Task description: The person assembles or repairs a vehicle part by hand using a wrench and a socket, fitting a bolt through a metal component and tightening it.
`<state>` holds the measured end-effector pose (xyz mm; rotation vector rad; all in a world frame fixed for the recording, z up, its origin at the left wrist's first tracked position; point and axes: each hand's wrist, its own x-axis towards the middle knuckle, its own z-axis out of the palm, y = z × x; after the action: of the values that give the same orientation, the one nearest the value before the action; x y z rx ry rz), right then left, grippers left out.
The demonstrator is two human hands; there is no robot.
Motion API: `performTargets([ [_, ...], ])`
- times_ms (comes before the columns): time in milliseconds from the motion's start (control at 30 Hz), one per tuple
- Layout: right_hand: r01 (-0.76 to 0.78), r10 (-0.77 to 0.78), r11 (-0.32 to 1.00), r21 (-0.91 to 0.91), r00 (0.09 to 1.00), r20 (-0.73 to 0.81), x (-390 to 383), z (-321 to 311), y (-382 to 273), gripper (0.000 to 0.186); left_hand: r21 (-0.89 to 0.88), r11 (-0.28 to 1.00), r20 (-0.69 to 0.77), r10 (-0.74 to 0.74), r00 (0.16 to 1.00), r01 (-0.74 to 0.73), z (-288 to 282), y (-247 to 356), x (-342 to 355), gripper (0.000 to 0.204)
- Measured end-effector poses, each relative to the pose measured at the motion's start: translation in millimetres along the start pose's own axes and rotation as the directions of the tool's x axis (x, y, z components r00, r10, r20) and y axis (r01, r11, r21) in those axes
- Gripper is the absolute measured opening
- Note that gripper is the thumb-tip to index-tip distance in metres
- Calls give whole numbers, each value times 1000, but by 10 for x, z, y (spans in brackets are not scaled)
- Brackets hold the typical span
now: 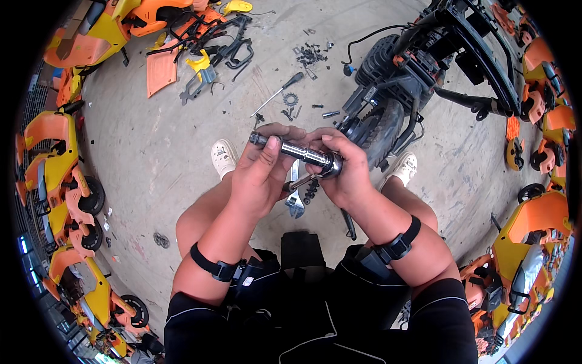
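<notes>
Left hand (262, 173) and right hand (344, 173) both clasped around a chrome metal cylinder (301, 153), adjustable wrench (294, 202) on floor just beneath them

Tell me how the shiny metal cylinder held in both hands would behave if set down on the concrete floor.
The shiny metal cylinder looks rigid and probably heavy for its size, being solid-looking steel. Its round shape would likely let it roll on the concrete floor. The polished surface may be slippery; the left hand and right hand both grip it.
</notes>
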<state>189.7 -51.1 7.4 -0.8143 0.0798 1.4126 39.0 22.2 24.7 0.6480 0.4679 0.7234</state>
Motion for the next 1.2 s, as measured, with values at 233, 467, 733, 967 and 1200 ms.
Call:
performTargets([
  [233,-78,72,995,60,992,104,8,-43,-83,25,231,955,225,134,965,-186,106,-143,11,40],
  [467,-163,162,987,-5,975,154,4,-149,-186,30,425,833,355,207,912,-355,250,-223,-141,54],
  [733,-259,275,955,-145,955,108,69,-184,-183,41,543,381,781,98,616,-749,328,-311,-167,44],
  [967,-408,436,840,-358,900,-4,39,-148,30,55,633,228,769,-71,636,-740,330,-313,-237,65],
  [1200,-449,510,832,-326,851,129,-2,-238,213,69,679,240,730,-113,674,-694,223,-191,-197,63],
])
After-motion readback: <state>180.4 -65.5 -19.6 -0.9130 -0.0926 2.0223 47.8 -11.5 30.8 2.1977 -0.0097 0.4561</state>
